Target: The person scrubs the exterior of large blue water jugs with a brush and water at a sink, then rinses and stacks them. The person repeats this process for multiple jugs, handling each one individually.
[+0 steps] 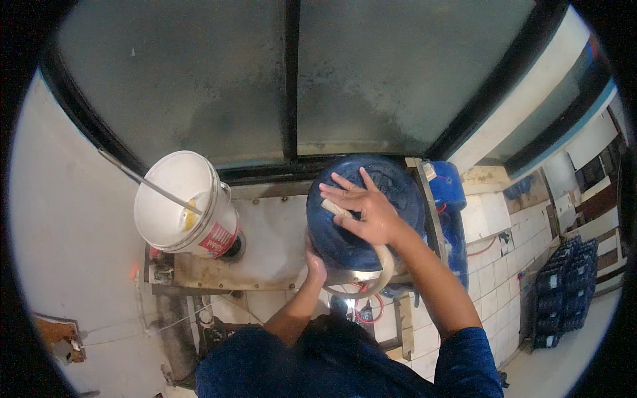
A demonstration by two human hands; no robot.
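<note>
A large round blue water jug [405, 186] stands on the metal worktop, its wet, ridged round end facing up. My left hand [314, 263] is pressed against the jug's near left side, its fingers partly hidden by the curve. Across the top of the jug lies my right hand [365, 209], fingers fanned out. A pale hose [385, 265] is tucked under this hand's palm and thumb. Its open end pokes out between thumb and fingers, over the jug's top. From the wrist the hose loops down past the jug's near edge.
Left on the worktop [269, 232] stands a white bucket [159, 219] with a long thin rod [142, 179] leaning in it. More blue jugs [446, 186] are at the right. Dark framed glass [225, 79] rises behind. Stacked dark crates [564, 292] stand far right.
</note>
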